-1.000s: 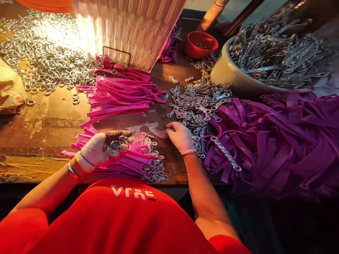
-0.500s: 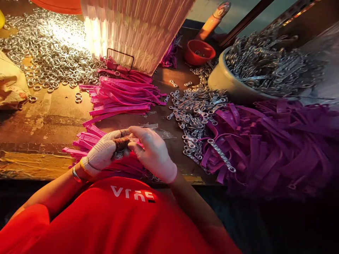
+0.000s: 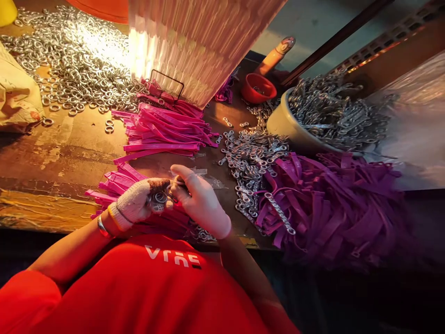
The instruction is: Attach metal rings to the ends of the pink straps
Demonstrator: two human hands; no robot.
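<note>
My left hand (image 3: pixel 134 204), in a dotted work glove with dark brown worn finger and thumb areas, curls around several metal rings (image 3: pixel 160 198). My right hand (image 3: pixel 205 206), in a thin white glove, is closed close beside it. Its thumb and index finger pinch near the left fingertips, on something small that I cannot make out. Under and to the left of both hands lie bright pink straps (image 3: pixel 120 180). A few twisted metal links (image 3: pixel 203 233) show just below the right hand at the table edge.
Loose metal rings (image 3: pixel 79 60) are heaped at the back left. More pink straps (image 3: pixel 167 132) lie ahead. On the right are twisted links (image 3: pixel 243 160), a purple strap pile (image 3: pixel 330 208), a cream tub (image 3: pixel 281 118) of metal pieces and a red bowl (image 3: pixel 255 95). A corrugated sheet (image 3: pixel 194 41) stands behind.
My left hand has turned, so the rings in its palm show more. My right hand's fingertips have shifted slightly. The camera view has moved a little; the piles look unchanged.
</note>
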